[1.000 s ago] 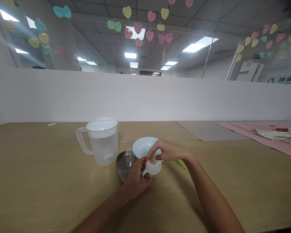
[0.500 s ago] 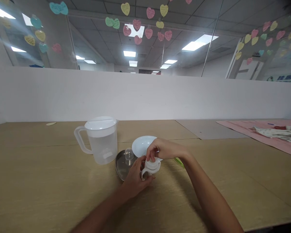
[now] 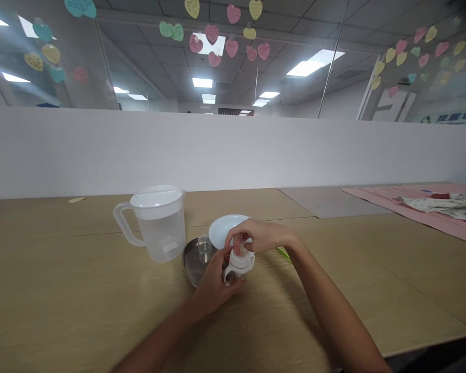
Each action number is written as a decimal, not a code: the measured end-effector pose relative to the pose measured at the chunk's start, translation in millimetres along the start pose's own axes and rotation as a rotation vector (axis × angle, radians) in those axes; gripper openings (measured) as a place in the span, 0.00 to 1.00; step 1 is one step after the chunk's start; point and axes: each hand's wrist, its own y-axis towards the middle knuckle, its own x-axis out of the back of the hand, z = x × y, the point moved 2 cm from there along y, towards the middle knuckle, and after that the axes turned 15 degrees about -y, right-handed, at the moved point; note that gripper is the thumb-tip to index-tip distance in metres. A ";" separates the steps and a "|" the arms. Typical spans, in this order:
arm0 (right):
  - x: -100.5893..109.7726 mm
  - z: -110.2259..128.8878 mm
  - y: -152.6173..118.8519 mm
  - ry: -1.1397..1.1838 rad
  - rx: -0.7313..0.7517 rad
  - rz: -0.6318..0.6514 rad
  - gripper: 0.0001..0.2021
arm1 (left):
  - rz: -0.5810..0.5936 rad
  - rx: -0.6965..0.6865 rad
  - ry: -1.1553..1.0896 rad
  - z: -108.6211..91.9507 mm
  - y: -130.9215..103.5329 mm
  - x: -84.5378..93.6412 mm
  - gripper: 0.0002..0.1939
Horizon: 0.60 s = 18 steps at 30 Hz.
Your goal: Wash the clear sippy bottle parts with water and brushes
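Observation:
My left hand point(image 3: 217, 277) is wrapped around a baby bottle point(image 3: 239, 264) with a white collar and a curved white handle; my palm and fingers hide much of its body. From above, the bent fingers of my right hand point(image 3: 258, 235) pinch the clear teat point(image 3: 239, 248) at the bottle's top. Just left of the bottle lies a round metal tray point(image 3: 190, 267), with a clear dome-shaped cap point(image 3: 205, 244) standing on it. Behind my right hand is a white plate point(image 3: 221, 228), partly covered by that hand.
A translucent lidded pitcher point(image 3: 163, 223) stands left of the tray, handle to the left. Something thin and green point(image 3: 283, 254) lies beneath my right wrist. On the far right, a pink cloth point(image 3: 376, 199) carries crumpled white fabric point(image 3: 438, 207). A white wall point(image 3: 217, 150) closes off the back.
The fingers of my right hand have lifted and spread a little over the bottle's top, so the clear teat shows more. My left hand keeps its grip. The view has shifted slightly.

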 end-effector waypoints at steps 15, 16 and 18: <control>-2.8 4.8 -2.2 -0.193 -0.203 -0.105 0.15 | 0.039 0.027 -0.027 -12.2 0.1 -0.3 0.30; -3.3 4.0 -2.2 -0.195 -0.250 -0.093 0.15 | 0.041 0.028 -0.030 -12.4 0.1 -0.4 0.30; -6.3 2.9 -0.7 -0.157 -0.326 -0.015 0.15 | 0.041 0.026 -0.040 -11.7 0.0 -0.7 0.31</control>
